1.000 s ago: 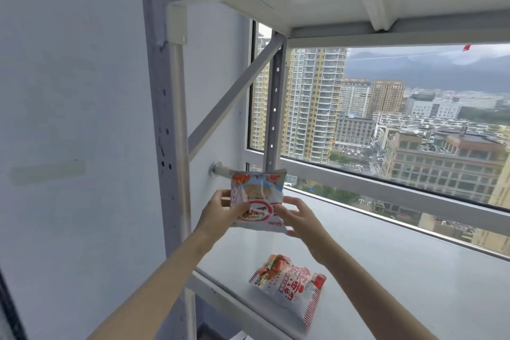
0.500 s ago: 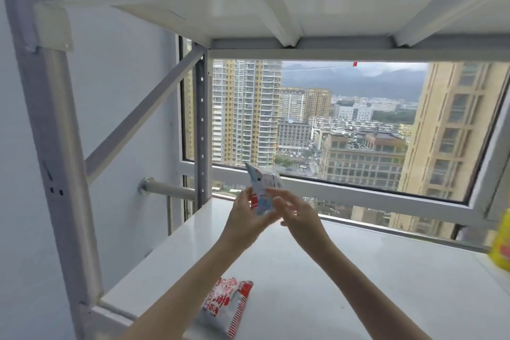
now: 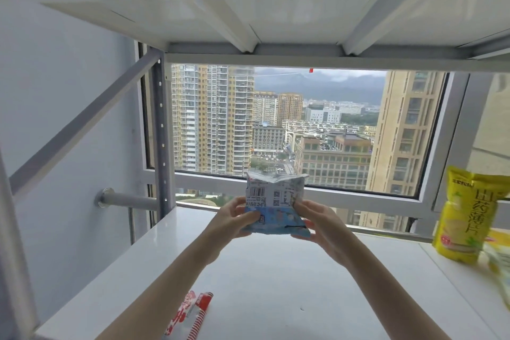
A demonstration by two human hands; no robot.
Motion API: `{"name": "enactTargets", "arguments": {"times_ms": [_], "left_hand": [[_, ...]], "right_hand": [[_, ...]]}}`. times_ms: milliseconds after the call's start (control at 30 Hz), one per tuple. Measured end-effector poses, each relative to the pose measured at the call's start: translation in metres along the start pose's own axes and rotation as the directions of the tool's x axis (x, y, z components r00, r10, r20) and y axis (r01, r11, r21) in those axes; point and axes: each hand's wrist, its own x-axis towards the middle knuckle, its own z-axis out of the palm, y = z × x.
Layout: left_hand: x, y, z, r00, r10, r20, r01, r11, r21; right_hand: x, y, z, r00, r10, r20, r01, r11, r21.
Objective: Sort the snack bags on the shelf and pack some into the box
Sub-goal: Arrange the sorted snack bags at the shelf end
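from the head camera, looking forward and down: both hands are up over the white shelf (image 3: 276,292), holding one small snack bag (image 3: 276,205) between them in the air, clear of the shelf surface. the left hand (image 3: 234,219) pinches the bag's left edge, thumb on the near face and fingers curled behind it. the right hand (image 3: 321,225) grips the right edge the same way, thumb near the bag's lower corner. the bag's back faces the camera: a pale upper half with a barcode and small square codes, a blue lower half, and a crinkled top seam standing upright. the two hands sit close together, only the bag's width between them, and both forearms reach in from the bottom of the view.

lower left on the shelf, partly hidden behind the left forearm, lies a red-and-white striped snack bag (image 3: 190,315), flat on the surface near the front edge. over at the right end a tall yellow snack bag (image 3: 466,212) stands upright, with part of another pale packet (image 3: 499,254) just beside it, cut off by the edge of the view.

behind the shelf is a window (image 3: 303,124) with high-rise blocks outside; the underside of the upper shelf (image 3: 248,14) spans the top. a grey diagonal brace (image 3: 82,124) runs down the left side of the frame against the wall.
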Motion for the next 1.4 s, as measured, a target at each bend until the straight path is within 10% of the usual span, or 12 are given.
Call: {"name": "enactTargets", "arguments": {"times_ms": [100,367,467,633,933,1167,1400], "left_hand": [[0.003,-0.001,0.012,0.943,0.21,-0.258,-0.133,0.949,0.287],[0.005,0.006,0.025,0.976,0.126,-0.178,-0.102,0.985,0.139],[0.004,0.007,0.015,0.998,0.047,-0.052,-0.046,0.999,0.027],[0.005,0.004,0.01,0.984,-0.003,0.175,0.014,0.998,-0.06],[0.021,0.012,0.068,0.993,0.085,0.087,-0.114,0.891,0.44],[0.061,0.015,0.185,0.924,0.121,0.362,-0.36,0.593,0.72],[0.077,0.033,0.344,0.8,0.145,0.582,-0.565,0.506,0.651]], "right_hand": [[0.002,-0.002,0.011,0.961,-0.1,-0.258,0.074,0.991,-0.111],[-0.003,-0.012,0.027,0.921,-0.369,-0.123,0.292,0.865,-0.407],[-0.001,-0.009,0.018,0.814,-0.477,-0.331,0.279,0.821,-0.498],[-0.002,-0.008,-0.002,0.992,-0.013,-0.128,0.003,0.997,-0.083],[-0.021,0.002,-0.062,0.939,0.018,-0.344,-0.048,0.996,-0.079],[-0.088,-0.004,-0.177,0.749,0.03,-0.661,-0.116,0.989,-0.086],[-0.178,-0.02,-0.313,0.466,-0.055,-0.883,-0.271,0.941,-0.202]]}}
